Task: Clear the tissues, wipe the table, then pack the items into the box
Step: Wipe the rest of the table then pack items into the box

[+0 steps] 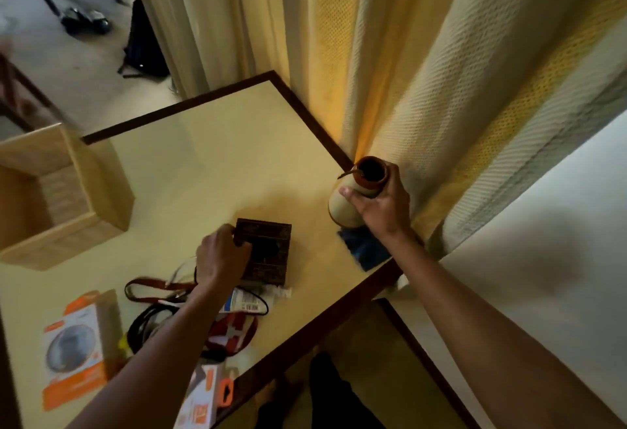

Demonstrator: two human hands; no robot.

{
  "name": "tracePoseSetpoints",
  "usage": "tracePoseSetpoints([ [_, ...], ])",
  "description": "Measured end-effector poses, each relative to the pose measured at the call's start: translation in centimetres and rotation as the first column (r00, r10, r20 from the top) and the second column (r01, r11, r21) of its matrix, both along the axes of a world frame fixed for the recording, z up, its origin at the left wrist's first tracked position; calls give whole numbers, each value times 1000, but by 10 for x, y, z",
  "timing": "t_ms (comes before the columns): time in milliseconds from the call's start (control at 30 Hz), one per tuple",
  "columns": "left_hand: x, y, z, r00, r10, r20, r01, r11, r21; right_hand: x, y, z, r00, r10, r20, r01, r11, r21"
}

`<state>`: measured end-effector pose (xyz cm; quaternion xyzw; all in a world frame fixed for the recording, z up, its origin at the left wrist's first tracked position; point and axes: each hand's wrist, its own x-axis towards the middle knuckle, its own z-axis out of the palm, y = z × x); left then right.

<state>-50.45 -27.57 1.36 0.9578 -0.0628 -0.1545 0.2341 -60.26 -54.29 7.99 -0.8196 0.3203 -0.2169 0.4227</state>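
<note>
From the head camera I look down on a cream table with a dark wooden border. At about three o'clock, my right hand is wrapped around the neck of a cream vase with a brown rim, fingers closed on it; the vase stands near the table's right edge, touching or just over a blue cloth. Heavy cream curtains hang directly behind the vase, from twelve to two o'clock, crowding that corner.

Near the centre, my left hand grips the left side of a small dark wooden box, fingers curled over its edge.

The packing box, light wood and open-topped, sits at nine o'clock on the table's left side, well apart from both hands.

Clutter lies between six and eight o'clock, under and beside my left forearm: a brown strap, black cables, a white tube with a barcode, a red pouch, an orange-and-white carton, and a second orange carton at the near edge. I see no tissues that I can make out.
</note>
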Motion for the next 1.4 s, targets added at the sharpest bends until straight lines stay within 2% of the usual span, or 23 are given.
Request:
tracePoseSetpoints([
  [233,56,-49,11,997,-11,73,18,995,-96,46,-52,-38,1000,31,5,-31,999,26],
  [433,119,-119,19,990,-118,78,130,976,-172,52,-72,-60,997,73,-18,-71,996,59],
  [767,175,-229,12,945,-304,120,316,943,-101,56,-78,-72,999,49,22,-52,990,129],
  [900,180,-241,7,942,-326,80,334,933,-135,54,-76,-74,997,68,34,-71,990,119],
  [1067,169,-223,1,957,-277,91,291,907,-304,49,-77,-74,996,93,16,-94,992,80],
  [1200,147,-192,-19,937,-347,-41,333,922,-196,48,-79,-77,994,114,-5,-112,988,106],
  [1267,140,-186,-29,931,-365,-25,356,920,-163,48,-79,-77,994,111,-12,-108,988,114],
  [1400,142,-198,-31,942,-336,18,332,919,-212,48,-78,-77,996,81,-23,-79,993,91],
])
